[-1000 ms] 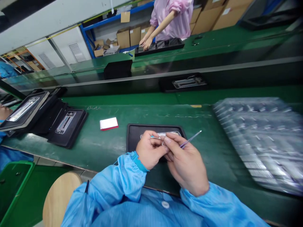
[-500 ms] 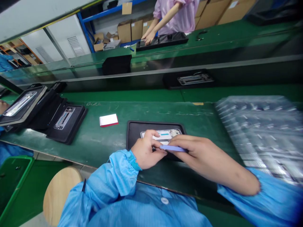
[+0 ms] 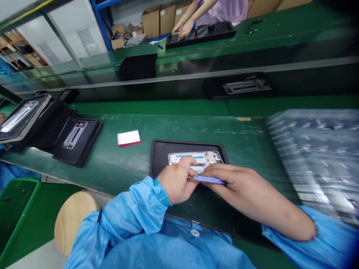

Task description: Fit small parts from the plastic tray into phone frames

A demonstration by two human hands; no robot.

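Observation:
A phone frame (image 3: pixel 200 157) with blue strips and a silvery rim lies in a shallow black tray (image 3: pixel 160 146) on the bench before me. Just over its near edge, my right hand (image 3: pixel 238 185) grips a thin lavender slab (image 3: pixel 210 180), seen almost edge-on. My left hand (image 3: pixel 179 181) is closed at the slab's left end, with thumb and fingertips pinched together there. Whether the left fingers hold the slab itself or a film on it is too small to tell. Both hands cover the near part of the tray and frame.
A small white notepad (image 3: pixel 128 138) lies left of the tray. Stacked black trays (image 3: pixel 77 144) with phone frames stand farther left. Clear plastic trays (image 3: pixel 316 149) are at right. Another tray (image 3: pixel 215 89) sits behind. Across the bench, a person's hands (image 3: pixel 183 30) work at a black box.
The view has tilted slightly downward and moved in a little. My hands keep the slab between them over the tray's near edge, with only slight finger movement. The person opposite has shifted their hands.

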